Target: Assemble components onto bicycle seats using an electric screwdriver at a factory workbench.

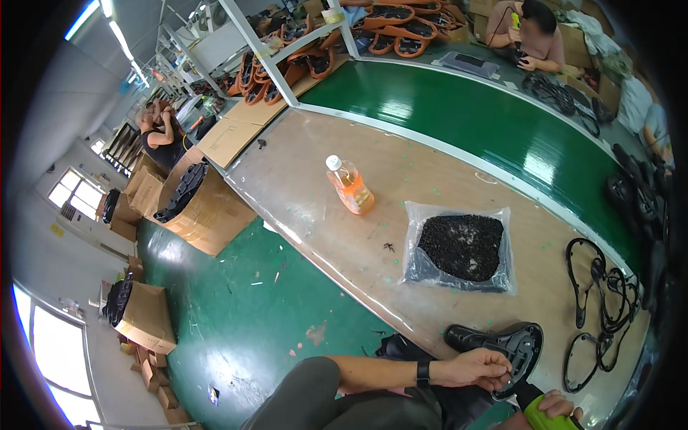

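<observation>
A black plastic saddle base (502, 345) lies upside down at the near edge of the wooden workbench (344, 244). My left hand (476, 369) rests on its underside, fingers pinched at a spot near the rim. My right hand (557, 407) grips a yellow-green power screwdriver (543, 414) whose black tip points up at the saddle base, right beside my left fingers. A black band sits on my left wrist.
A clear bag of small black screws (460, 247) lies behind the saddle. An orange drink bottle (350, 185) stands farther back. Black wire rails (598, 301) lie at right, next to a green conveyor belt (487, 122). Cardboard boxes (204, 208) of saddles stand on the floor; other people work nearby.
</observation>
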A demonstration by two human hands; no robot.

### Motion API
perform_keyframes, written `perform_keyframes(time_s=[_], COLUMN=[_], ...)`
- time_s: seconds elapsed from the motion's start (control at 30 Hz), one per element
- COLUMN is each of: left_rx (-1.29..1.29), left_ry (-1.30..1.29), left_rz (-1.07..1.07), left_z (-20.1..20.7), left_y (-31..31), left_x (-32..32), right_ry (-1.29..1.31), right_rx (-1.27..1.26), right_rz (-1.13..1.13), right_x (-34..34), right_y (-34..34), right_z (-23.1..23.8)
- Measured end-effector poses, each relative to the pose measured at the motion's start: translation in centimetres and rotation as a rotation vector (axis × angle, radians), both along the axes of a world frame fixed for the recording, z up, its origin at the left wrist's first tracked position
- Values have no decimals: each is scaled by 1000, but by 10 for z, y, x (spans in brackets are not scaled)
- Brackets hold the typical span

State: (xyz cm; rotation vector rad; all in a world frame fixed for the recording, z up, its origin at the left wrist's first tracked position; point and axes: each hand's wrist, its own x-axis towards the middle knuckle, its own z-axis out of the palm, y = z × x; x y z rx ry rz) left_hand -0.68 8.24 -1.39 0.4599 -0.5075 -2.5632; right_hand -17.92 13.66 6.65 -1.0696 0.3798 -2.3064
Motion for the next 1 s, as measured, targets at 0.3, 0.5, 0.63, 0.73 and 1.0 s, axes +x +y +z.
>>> perform_keyframes(time_s=[0.3,0.5,0.63,0.73,1.0], left_rx=[-801,-1663,-1672,-1679,-1630], left_ry=[-258,-1228,-1193,-1148,-1093], left_rz=[-31,359,125,117,171], left_z=[30,22,13,2,-1], left_y=[-32,-63,-61,-57,-60], left_x=[23,57,28,21,25], right_ry=[-117,22,112,167,275], right_rx=[185,220,233,196,383], right_rz=[64,-121,-164,-104,6], right_x=[-20,29,25,29,39], right_y=[23,-19,-23,-45,-62], right_z=[6,24,19,16,-13])
